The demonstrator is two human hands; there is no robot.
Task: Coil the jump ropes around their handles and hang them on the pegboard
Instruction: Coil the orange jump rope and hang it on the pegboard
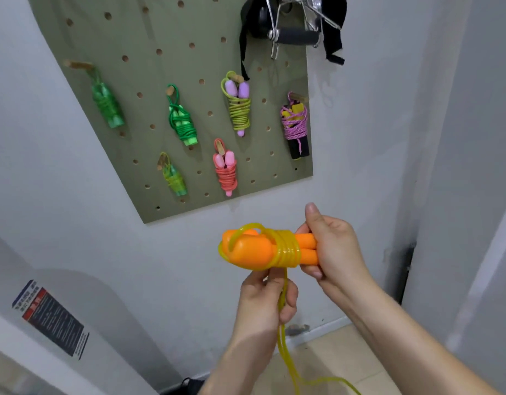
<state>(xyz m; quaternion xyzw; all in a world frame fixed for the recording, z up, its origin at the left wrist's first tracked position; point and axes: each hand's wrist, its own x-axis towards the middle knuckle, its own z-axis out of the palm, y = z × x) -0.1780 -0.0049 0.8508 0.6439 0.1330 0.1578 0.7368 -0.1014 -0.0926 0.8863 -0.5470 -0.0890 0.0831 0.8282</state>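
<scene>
Two orange handles point(250, 249) lie side by side, held at their thin ends by my right hand point(333, 246). A yellow translucent rope point(286, 252) is wound several times around their middle, and a loop of it stands over the thick ends. Just below the handles, my left hand point(264, 300) pinches the loose doubled rope, which hangs down to the floor point(340, 360). Above, the olive pegboard point(149, 67) on the wall carries several coiled ropes on wooden pegs, among them a pink one point(227, 172) and a purple-handled one point(239, 104).
Black straps and metal exercise handles point(291, 29) hang at the pegboard's top right. A printed notice point(51, 317) is stuck on the wall at lower left. A dark gap beside a wall corner point(405, 275) lies to the right.
</scene>
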